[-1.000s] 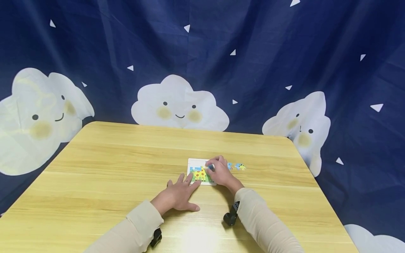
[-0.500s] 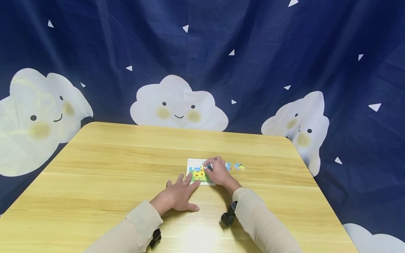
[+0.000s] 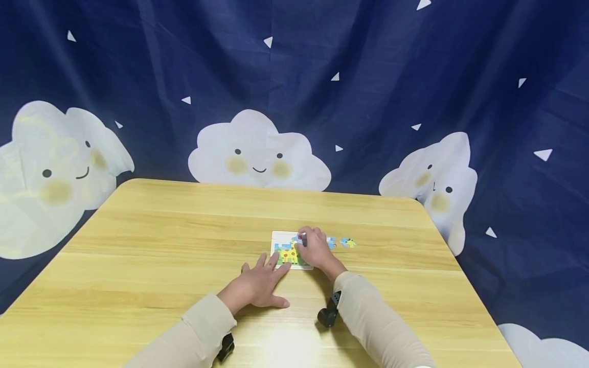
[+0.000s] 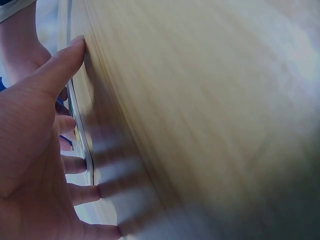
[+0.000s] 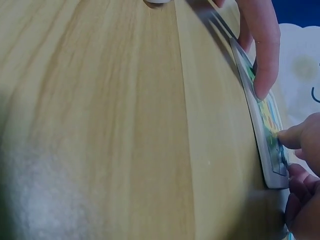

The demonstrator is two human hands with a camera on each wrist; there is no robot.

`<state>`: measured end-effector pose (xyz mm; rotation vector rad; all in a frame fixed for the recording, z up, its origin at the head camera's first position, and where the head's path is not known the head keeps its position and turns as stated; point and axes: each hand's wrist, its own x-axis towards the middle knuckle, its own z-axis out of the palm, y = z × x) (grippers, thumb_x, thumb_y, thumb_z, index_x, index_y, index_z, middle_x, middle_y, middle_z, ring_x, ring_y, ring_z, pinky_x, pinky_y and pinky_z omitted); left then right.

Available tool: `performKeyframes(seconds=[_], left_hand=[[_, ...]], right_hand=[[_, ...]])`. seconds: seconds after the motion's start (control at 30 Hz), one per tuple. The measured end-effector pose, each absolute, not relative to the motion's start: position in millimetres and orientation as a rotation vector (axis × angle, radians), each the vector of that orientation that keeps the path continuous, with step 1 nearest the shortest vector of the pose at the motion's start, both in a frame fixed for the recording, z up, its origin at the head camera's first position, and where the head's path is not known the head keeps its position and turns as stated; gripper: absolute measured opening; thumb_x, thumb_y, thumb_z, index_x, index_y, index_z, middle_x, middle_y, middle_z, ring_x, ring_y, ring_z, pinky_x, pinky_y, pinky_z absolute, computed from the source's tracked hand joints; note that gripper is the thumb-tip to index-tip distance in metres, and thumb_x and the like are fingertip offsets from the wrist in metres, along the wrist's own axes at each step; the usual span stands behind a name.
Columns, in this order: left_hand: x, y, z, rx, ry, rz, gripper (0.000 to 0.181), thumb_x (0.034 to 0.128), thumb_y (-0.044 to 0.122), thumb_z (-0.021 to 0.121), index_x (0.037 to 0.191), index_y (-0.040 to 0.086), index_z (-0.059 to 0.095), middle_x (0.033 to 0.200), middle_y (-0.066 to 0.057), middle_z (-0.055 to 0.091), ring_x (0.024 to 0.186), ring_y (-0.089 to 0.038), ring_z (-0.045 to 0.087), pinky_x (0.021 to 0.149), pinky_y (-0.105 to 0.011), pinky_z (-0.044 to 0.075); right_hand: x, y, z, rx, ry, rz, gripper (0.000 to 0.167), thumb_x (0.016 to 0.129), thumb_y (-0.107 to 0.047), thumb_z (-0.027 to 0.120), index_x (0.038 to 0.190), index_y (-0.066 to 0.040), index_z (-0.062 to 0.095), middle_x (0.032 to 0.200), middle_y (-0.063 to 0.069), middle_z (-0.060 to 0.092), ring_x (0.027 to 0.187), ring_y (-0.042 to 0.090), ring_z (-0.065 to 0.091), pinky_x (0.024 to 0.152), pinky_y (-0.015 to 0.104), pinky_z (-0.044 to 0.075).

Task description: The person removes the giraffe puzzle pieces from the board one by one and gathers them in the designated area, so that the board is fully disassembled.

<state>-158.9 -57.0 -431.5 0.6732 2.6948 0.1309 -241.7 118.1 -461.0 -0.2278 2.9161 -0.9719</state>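
A shallow white puzzle tray [image 3: 280,236] with a yellow giraffe picture [image 3: 288,255] lies flat on the wooden table. My left hand [image 3: 262,285] is spread, its fingertips resting on the tray's lower left edge and its thumb straight on the tabletop. Over the tray's right part, my right hand [image 3: 316,249] has thumb and forefinger curled around a small puzzle piece [image 3: 302,238], which they mostly hide. In the right wrist view, the right thumb [image 5: 292,136] comes down on the picture, across from the left fingers [image 5: 264,55].
Loose puzzle pieces lie right of the tray: a blue one [image 3: 331,242] partly behind the right hand, and a blue and yellow one [image 3: 348,242]. The table [image 3: 184,230] reaches back to a dark blue cloud-patterned curtain [image 3: 368,92].
My right thumb and forefinger have shifted slightly over the tray's upper right, and a red spot now shows between them. The left hand stays in place; the head view drifts slightly.
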Motion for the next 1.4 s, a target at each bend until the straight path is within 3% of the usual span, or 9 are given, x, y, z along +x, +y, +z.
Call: performKeyframes(seconds=[0.13,0.53,0.77,1.07,1.4], left_hand=[[-158.9,-57.2,-431.6,0.674,2.696,0.135,0.091,0.0765,0.070,0.057,0.149,0.024,0.028,0.156,-0.013,0.020,0.139,-0.042,0.023,0.094,-0.069,0.030],[-158.2,-57.6,-431.1,0.669,2.694,0.148,0.091,0.0764,0.070,0.058,0.149,0.024,0.028,0.156,-0.013,0.020,0.139,-0.042,0.023,0.095,-0.070,0.029],[-158.2,-57.3,-431.5,0.671,2.689,0.155,0.091,0.0764,0.070,0.058,0.149,0.024,0.028,0.156,-0.014,0.019,0.139,-0.043,0.023,0.095,-0.070,0.029],[-158.2,-56.7,-427.9,0.666,2.686,0.171,0.090,0.0772,0.068,0.059,0.149,0.024,0.028,0.156,-0.014,0.019,0.139,-0.043,0.022,0.095,-0.070,0.028],[-157.3,-57.6,-430.1,0.673,2.685,0.202,0.090,0.0769,0.068,0.059,0.149,0.023,0.028,0.156,-0.014,0.020,0.139,-0.043,0.022,0.096,-0.070,0.027]], right_hand=[[-242.2,117.5,-460.6,-0.231,2.922,-0.929,0.038,0.090,-0.021,0.063,0.127,-0.013,0.058,0.113,0.010,0.053,0.106,0.026,0.046,0.092,0.045,0.042],[-242.2,118.2,-457.9,-0.219,2.912,-0.928,0.021,0.090,-0.022,0.063,0.108,-0.011,0.061,0.106,0.008,0.052,0.103,0.025,0.045,0.089,0.043,0.042],[-241.8,118.2,-457.8,-0.192,2.893,-0.981,0.027,0.090,-0.021,0.064,0.114,-0.011,0.060,0.109,0.009,0.055,0.105,0.025,0.048,0.092,0.044,0.042],[-242.7,125.6,-459.3,-0.156,2.861,-1.128,0.022,0.089,-0.018,0.065,0.105,-0.013,0.052,0.087,0.005,0.059,0.077,0.018,0.055,0.070,0.031,0.046],[-245.0,150.1,-456.5,-0.129,2.910,-1.240,0.023,0.086,-0.015,0.068,0.102,-0.011,0.052,0.080,0.005,0.062,0.070,0.016,0.056,0.063,0.028,0.046]])
